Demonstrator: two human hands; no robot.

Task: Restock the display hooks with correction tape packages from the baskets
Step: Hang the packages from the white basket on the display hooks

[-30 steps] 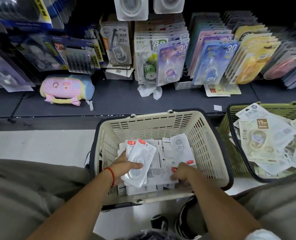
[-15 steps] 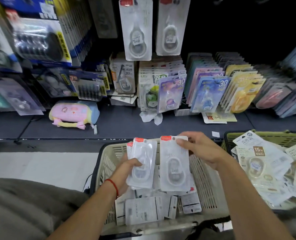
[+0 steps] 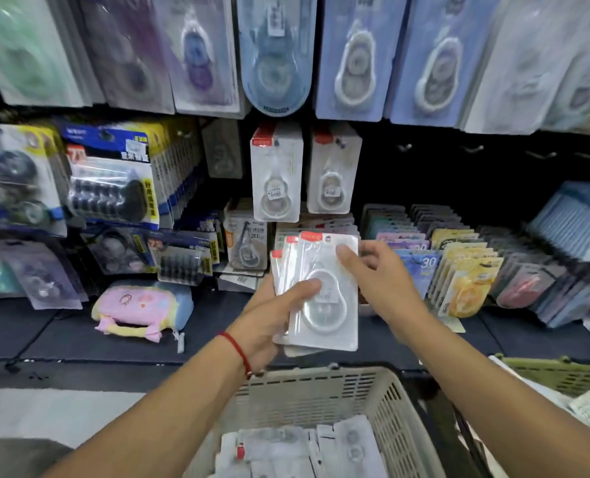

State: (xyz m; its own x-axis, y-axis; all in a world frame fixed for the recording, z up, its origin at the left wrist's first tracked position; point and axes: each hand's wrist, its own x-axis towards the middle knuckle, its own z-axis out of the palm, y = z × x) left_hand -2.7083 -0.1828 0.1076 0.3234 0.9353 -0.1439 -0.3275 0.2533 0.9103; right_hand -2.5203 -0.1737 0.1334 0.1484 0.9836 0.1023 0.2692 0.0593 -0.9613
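Note:
My left hand (image 3: 273, 315) grips a small fanned stack of clear correction tape packages (image 3: 321, 305) with red top labels, thumb lying across the front one. My right hand (image 3: 379, 281) holds the top right corner of the front package, thumb on its face. The stack is raised above the beige basket (image 3: 321, 391), which holds more of the same packages (image 3: 297, 450). Two matching packages (image 3: 276, 174) hang on display hooks straight ahead, just above the stack. Bare hooks (image 3: 404, 147) stick out of the dark panel to their right.
A green basket (image 3: 562, 370) with other packages stands at the right. A pink and blue pouch (image 3: 142, 312) lies on the dark shelf at the left. Rows of colourful tape packs (image 3: 459, 270) stand at the right, blue blister packs (image 3: 111, 177) hang at the left.
Both hands rose from the basket toward the hooks. The package in my right hand joined the stack in my left hand, and the view tilted up to the display.

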